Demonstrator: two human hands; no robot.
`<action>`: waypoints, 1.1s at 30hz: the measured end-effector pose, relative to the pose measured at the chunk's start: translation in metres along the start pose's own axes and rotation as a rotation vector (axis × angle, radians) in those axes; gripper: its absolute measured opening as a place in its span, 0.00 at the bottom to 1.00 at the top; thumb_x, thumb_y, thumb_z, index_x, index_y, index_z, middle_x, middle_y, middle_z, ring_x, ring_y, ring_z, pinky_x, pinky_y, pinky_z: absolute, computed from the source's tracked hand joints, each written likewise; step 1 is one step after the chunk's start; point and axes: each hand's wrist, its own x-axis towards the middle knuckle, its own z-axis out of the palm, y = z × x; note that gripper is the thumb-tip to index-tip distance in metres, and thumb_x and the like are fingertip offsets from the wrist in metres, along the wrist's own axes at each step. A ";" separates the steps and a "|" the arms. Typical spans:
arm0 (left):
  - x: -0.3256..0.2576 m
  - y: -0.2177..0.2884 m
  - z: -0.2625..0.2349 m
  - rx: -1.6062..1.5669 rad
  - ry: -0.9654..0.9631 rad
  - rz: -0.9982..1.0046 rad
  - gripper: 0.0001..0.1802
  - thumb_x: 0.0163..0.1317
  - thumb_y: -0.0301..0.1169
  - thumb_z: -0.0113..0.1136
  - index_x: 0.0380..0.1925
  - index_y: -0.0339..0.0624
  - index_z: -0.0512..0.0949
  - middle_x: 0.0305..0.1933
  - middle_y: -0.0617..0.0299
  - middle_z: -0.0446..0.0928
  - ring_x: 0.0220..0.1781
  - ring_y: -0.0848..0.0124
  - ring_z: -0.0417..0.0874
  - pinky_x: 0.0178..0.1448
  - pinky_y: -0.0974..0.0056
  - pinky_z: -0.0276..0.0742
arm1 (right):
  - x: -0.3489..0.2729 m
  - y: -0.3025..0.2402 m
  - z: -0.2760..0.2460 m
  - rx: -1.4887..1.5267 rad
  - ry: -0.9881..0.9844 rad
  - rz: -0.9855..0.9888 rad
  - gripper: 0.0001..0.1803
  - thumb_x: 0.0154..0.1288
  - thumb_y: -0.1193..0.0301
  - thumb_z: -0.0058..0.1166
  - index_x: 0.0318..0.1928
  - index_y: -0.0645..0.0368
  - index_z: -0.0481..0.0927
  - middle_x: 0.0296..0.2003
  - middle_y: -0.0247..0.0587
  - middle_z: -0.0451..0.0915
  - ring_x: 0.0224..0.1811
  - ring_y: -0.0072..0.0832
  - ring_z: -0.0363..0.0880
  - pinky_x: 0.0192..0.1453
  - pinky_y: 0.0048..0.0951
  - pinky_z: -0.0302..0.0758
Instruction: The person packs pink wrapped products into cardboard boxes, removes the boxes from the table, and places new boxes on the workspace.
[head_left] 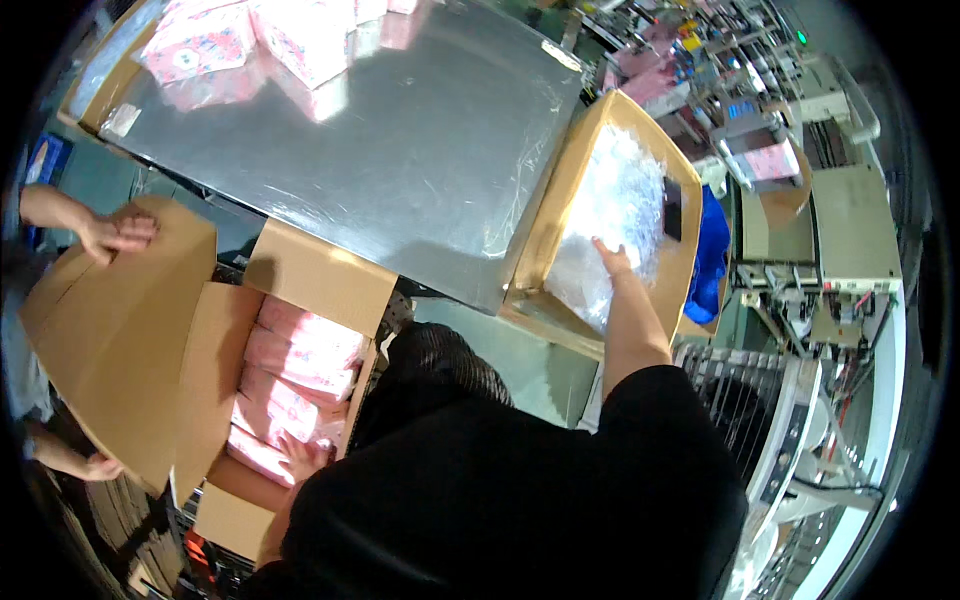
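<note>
the left hand (298, 458) lay flat, fingers spread, on pink packs (300, 375) inside an open cardboard box (320, 275) below the steel counter (400, 150). the right hand (612, 258) rested open on clear plastic bags (615, 205) in a second box (560, 190) at the counter's right edge.

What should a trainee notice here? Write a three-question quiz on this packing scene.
1. True or false: the right hand reaches into the carton of clear plastic bags.
2. What fills the open carton under the left hand?
3. Whose hands press the folded cardboard: A) the wearer's, B) a co-worker's?

Key: 1 true. 2 pink packs. 3 B.
</note>
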 end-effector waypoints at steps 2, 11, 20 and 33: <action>0.039 -0.014 -0.060 -0.556 -0.002 0.010 0.49 0.58 0.50 0.58 0.72 0.36 0.50 0.76 0.41 0.46 0.79 0.43 0.41 0.74 0.37 0.46 | 0.008 -0.011 0.037 -0.066 0.109 0.009 0.58 0.42 0.41 0.71 0.67 0.66 0.63 0.55 0.59 0.76 0.58 0.43 0.76 0.60 0.39 0.73; 0.083 0.037 -0.105 -0.366 -0.751 0.311 0.37 0.73 0.55 0.31 0.76 0.61 0.37 0.80 0.53 0.26 0.80 0.48 0.24 0.76 0.36 0.31 | -0.044 -0.055 -0.014 0.494 -0.322 -0.264 0.20 0.58 0.72 0.66 0.51 0.52 0.76 0.37 0.35 0.81 0.37 0.23 0.79 0.35 0.25 0.76; 0.107 0.027 -0.125 -1.350 -0.801 0.020 0.39 0.69 0.47 0.54 0.68 0.29 0.57 0.59 0.44 0.75 0.62 0.55 0.76 0.65 0.59 0.70 | -0.092 -0.022 -0.106 1.113 -0.469 -0.350 0.24 0.65 0.77 0.57 0.59 0.51 0.65 0.46 0.45 0.80 0.41 0.29 0.82 0.41 0.23 0.80; 0.137 0.015 -0.417 -1.592 0.306 0.175 0.42 0.52 0.36 0.74 0.65 0.42 0.63 0.65 0.52 0.65 0.65 0.60 0.70 0.63 0.56 0.74 | -0.419 -0.213 -0.014 0.463 -1.536 -1.164 0.21 0.66 0.78 0.56 0.59 0.60 0.69 0.47 0.39 0.78 0.47 0.23 0.79 0.50 0.26 0.78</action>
